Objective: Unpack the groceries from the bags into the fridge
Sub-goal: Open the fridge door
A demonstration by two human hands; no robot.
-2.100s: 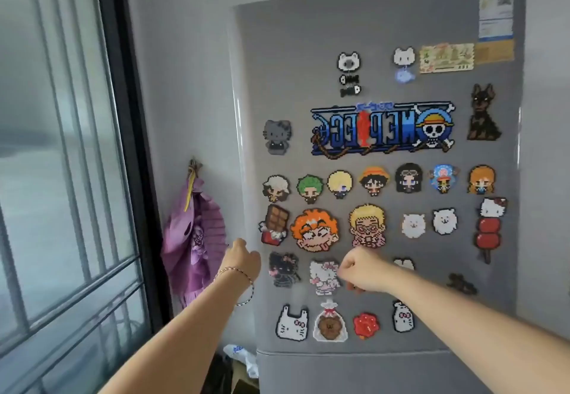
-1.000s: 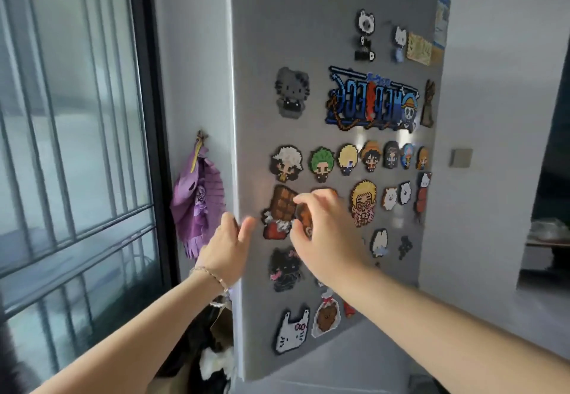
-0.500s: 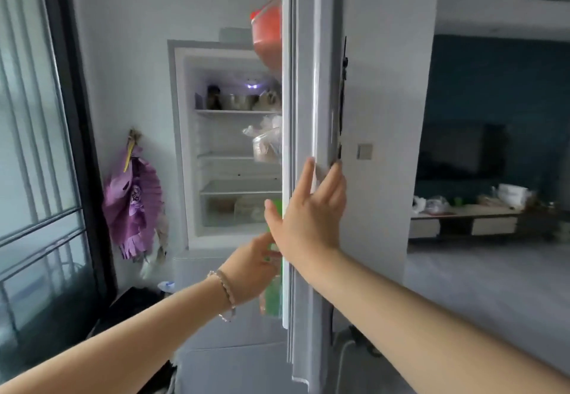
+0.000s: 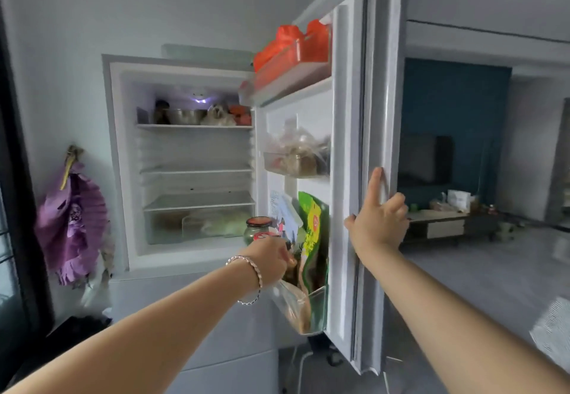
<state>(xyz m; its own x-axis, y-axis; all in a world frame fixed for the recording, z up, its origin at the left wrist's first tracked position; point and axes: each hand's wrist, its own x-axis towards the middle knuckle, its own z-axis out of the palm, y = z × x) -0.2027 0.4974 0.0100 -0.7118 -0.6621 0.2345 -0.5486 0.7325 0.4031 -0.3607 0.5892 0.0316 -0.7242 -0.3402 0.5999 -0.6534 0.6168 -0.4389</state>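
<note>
The grey fridge point(image 4: 123, 159) stands open, its shelves point(image 4: 197, 202) lit and mostly bare. The fridge door point(image 4: 382, 85) is swung out to the right. My right hand point(image 4: 379, 224) grips the door's outer edge, with the forefinger pointing up along it. My left hand point(image 4: 271, 258), with a bracelet on the wrist, reaches into the lowest door bin point(image 4: 317, 307). It sits beside a red-lidded jar point(image 4: 257, 230) and a green packet point(image 4: 311, 233), just above a clear plastic bag point(image 4: 291, 304). Its fingers are hidden behind the hand. No grocery bags are in view.
Upper door bins hold an orange bag point(image 4: 293, 45) and clear packets point(image 4: 296, 156). A bowl and jars stand on the top shelf point(image 4: 191, 116). A purple fan point(image 4: 71, 224) hangs on the wall at the left, by a barred window. A room with a low cabinet point(image 4: 447, 224) lies to the right.
The door was shut, then I pulled it wide open to the right. My right hand slid onto its outer edge, and my left hand moved inside to the lowest door bin.
</note>
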